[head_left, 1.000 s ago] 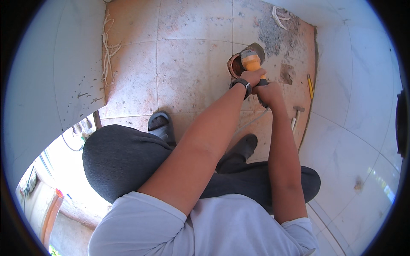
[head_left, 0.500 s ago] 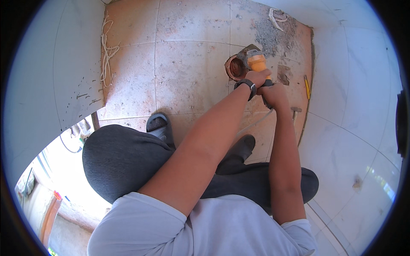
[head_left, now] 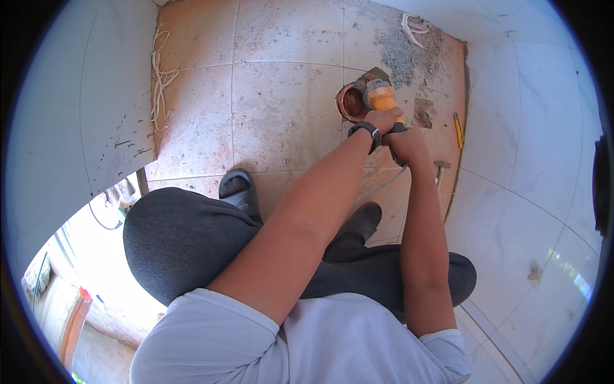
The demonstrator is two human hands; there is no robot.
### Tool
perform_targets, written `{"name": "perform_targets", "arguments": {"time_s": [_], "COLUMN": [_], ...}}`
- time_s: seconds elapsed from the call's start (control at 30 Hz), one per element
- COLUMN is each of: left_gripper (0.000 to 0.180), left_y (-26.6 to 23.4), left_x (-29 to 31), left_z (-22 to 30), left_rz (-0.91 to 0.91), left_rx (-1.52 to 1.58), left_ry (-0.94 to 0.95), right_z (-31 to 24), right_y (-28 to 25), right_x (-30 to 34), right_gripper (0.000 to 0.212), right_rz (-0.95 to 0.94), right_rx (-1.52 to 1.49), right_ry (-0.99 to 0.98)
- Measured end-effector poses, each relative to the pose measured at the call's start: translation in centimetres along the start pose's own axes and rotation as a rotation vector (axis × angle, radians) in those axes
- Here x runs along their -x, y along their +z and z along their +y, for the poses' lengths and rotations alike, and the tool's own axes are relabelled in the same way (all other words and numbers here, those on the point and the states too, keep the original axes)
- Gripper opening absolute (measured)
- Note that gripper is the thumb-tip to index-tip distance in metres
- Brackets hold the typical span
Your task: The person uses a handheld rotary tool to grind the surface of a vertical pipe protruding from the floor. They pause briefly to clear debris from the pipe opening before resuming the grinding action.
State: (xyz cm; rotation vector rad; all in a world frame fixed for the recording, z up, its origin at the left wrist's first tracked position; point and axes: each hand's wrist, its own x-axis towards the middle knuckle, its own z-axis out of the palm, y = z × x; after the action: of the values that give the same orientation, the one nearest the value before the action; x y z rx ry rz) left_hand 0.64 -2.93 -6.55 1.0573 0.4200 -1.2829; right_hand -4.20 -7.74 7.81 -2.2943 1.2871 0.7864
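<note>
Both my hands grip an orange and black angle grinder (head_left: pixel 382 98) over the floor, its grey head pointing away from me. My left hand (head_left: pixel 384 120) wraps the body close to the head, a dark watch on that wrist. Behind it my right hand (head_left: pixel 409 144) is closed round the black rear handle, and a grey cord trails from there. The grinder's head sits at the right rim of a round hole (head_left: pixel 353 102) cut through the tiles, with a broken, reddish edge. Any disc on the grinder is hidden from this view.
Grey rubble (head_left: pixel 416 61) and a white cord piece (head_left: pixel 416 29) lie at the far right. A small square hole (head_left: pixel 423 112), a yellow cutter knife (head_left: pixel 458 131) and a hammer (head_left: pixel 441 168) are to the right. White rope (head_left: pixel 163 80) runs along the left wall.
The grinder and both hands have shifted very slightly left and down. My grip stays the same.
</note>
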Motion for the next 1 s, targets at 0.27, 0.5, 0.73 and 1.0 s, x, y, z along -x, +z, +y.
{"name": "perform_targets", "arguments": {"time_s": [0.27, 0.5, 0.73, 1.0], "left_gripper": [0.045, 0.043, 0.042, 0.042], "left_y": [-0.5, -1.4, -1.6, -1.7], "left_x": [1.0, 1.1, 1.0, 0.9], "left_z": [0.4, 0.9, 1.0, 0.6], "left_rz": [0.032, 0.029, 0.030, 0.044], "left_rx": [0.027, 0.063, 0.112, 0.057], "left_ry": [-0.051, -0.047, -0.060, -0.046], "right_z": [-0.5, -1.4, -1.5, -1.5], "right_y": [0.2, 0.6, 1.1, 1.0], "right_x": [0.3, -0.2, -1.2, -0.3], "right_gripper": [0.050, 0.049, 0.051, 0.045], "right_rz": [-0.011, -0.036, -0.057, -0.020], "right_rx": [-0.025, -0.035, -0.026, -0.025], "right_ry": [-0.010, -0.005, 0.009, -0.040]}}
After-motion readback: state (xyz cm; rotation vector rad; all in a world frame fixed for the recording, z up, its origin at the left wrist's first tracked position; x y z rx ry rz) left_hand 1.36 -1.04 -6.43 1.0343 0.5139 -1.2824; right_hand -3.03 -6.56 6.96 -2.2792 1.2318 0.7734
